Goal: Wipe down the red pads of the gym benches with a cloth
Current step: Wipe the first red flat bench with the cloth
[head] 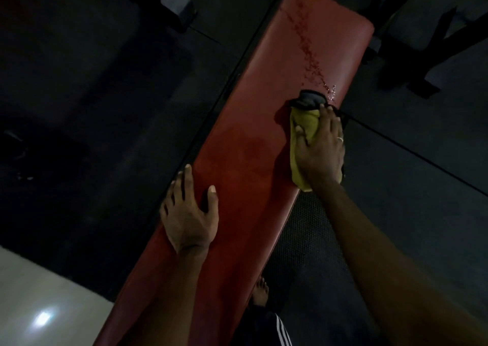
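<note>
- Head view: the red pad (245,145) is seen running diagonally from lower left to upper right.
- A yellow cloth (303,124), dark at its far end, is pressed onto the pad near its right edge by the right hand (320,150), fingers laid straight over it.
- The left hand (188,213) is rested on the pad's left edge, fingers spread, nothing held.
- A trail of droplets (309,52) is seen on the pad beyond the cloth.
</note>
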